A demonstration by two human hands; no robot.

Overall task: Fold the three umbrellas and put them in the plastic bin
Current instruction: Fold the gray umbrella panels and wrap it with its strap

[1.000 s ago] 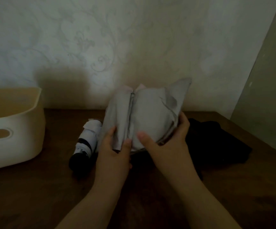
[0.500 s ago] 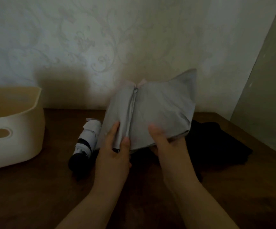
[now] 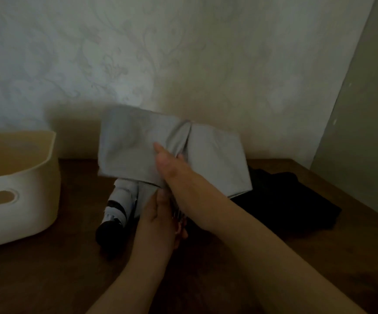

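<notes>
1. Grey umbrella (image 3: 136,150) held up at frame centre, canopy panels fanned to 10 and 2 o'clock, above the table (image 3: 36,268).
2. R hand (image 3: 172,168) pinches a canopy fold; its forearm crosses in front, hiding the lower ribs.
3. L hand (image 3: 158,220) grips the umbrella's base at 6 o'clock.
4. B/w folded umbrella (image 3: 117,207) lies at 7 o'clock, partly behind the grey cloth.
5. Black umbrella (image 3: 285,205) heaped at 4 o'clock.
6. Plastic bin (image 3: 25,200) at 9 o'clock, well apart.
</notes>
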